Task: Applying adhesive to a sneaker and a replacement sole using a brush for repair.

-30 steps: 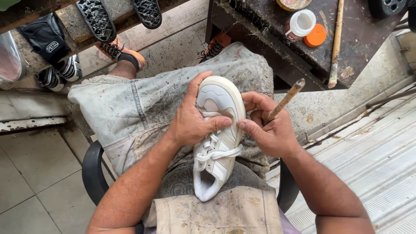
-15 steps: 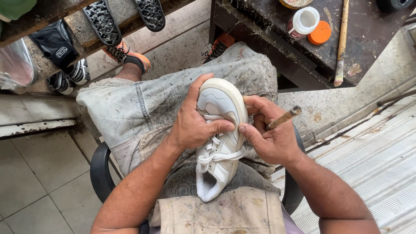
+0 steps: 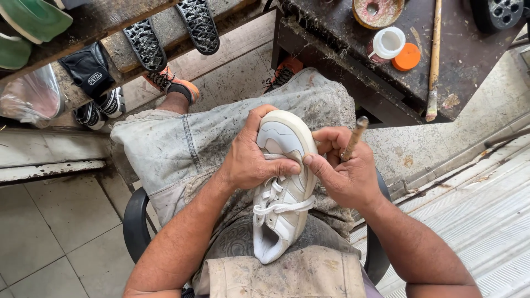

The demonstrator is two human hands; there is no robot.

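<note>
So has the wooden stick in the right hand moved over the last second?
Yes. The wooden stick in the right hand has swung upright, its tip nearer the white sneaker's toe.

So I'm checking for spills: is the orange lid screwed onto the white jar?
No, the orange lid lies on the workbench beside the open white jar.

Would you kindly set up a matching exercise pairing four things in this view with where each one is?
Things:
1. white sneaker
2. orange lid
3. wooden-handled tool
4. green sandal

Places:
A. top-left, on the wooden shelf
B. in the right hand
C. on the lap, gripped by the left hand
D. on the dark workbench, beside the open white jar

Pairs: 1-C, 2-D, 3-B, 4-A
</note>
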